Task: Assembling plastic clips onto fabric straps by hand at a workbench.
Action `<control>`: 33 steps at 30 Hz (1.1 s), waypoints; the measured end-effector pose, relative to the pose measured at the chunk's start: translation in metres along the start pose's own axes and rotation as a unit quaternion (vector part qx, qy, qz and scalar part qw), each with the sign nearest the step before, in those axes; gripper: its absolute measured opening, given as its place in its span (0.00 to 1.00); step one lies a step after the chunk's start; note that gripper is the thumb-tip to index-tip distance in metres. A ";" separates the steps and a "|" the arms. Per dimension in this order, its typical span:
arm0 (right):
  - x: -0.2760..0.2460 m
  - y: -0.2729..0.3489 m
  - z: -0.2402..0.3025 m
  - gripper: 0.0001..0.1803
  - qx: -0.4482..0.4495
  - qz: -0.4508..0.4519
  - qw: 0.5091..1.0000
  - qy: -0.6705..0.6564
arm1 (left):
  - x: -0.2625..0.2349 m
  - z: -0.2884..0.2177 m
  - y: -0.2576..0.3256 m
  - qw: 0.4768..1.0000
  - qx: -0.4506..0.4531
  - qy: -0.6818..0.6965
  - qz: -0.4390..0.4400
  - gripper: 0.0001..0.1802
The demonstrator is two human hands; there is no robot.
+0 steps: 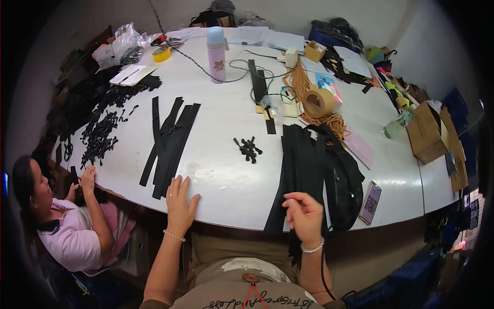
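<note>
Resting on the white table (221, 190), my left hand (180, 206) lies fingers apart by the near ends of the fanned black strips (177, 139); my right hand (305, 213) curls narrowly over the gathered black strips (298, 159), its grip unclear.

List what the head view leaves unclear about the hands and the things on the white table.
In the head view:
- Whether the bare right hand holds anything: hidden by the hand itself.
- Part of the long, flat black strips beneath: covered by that hand.
- The exact count of small, knobbed black pieces: too small, heaped together.
- The brown cardboard box's inside: hidden by its walls.
</note>
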State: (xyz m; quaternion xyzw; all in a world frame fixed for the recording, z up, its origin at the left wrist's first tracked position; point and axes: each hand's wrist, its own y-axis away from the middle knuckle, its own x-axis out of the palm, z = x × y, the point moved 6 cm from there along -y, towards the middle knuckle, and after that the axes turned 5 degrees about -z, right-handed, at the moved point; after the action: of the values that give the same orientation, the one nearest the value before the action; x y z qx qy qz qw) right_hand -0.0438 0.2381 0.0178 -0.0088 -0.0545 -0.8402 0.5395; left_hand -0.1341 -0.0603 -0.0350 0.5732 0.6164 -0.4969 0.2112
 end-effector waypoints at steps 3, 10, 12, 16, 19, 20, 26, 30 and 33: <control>-0.016 -0.011 0.001 0.07 0.063 0.046 0.981 -0.179 | 0.001 0.005 -0.005 0.998 -0.012 0.050 -0.020 0.25; -0.058 -0.041 -0.020 0.10 -0.094 -0.107 0.978 0.150 | 0.018 -0.042 0.008 0.987 0.038 0.155 -0.017 0.15; -0.045 -0.050 -0.013 0.15 -0.249 -0.169 0.853 0.427 | 0.023 -0.055 0.012 0.987 0.059 0.149 0.009 0.14; -0.046 -0.071 -0.034 0.19 -0.158 -0.201 0.825 0.505 | 0.029 -0.078 0.011 0.992 0.073 0.102 0.022 0.13; -0.051 -0.077 -0.035 0.13 -0.140 -0.173 0.877 0.426 | 0.032 -0.076 0.011 0.993 0.061 0.102 0.027 0.13; -0.052 -0.077 -0.034 0.13 -0.139 -0.171 0.878 0.424 | 0.032 -0.077 0.011 0.993 0.065 0.100 0.024 0.13; -0.071 -0.071 -0.026 0.12 -0.149 -0.211 0.915 0.309 | 0.029 -0.080 0.009 0.994 0.068 0.084 0.018 0.13; -0.076 -0.069 -0.029 0.12 -0.100 -0.250 0.961 0.059 | 0.030 -0.079 0.009 0.994 0.068 0.087 0.008 0.12; -0.081 -0.068 -0.028 0.12 -0.116 -0.243 0.957 0.112 | 0.030 -0.079 0.009 0.993 0.067 0.100 0.008 0.13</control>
State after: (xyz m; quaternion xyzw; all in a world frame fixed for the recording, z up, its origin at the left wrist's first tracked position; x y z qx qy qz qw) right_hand -0.0704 0.3364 -0.0216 0.0362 0.1036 -0.9421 0.3170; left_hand -0.1090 0.0211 -0.0306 0.6378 0.5949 -0.4759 0.1137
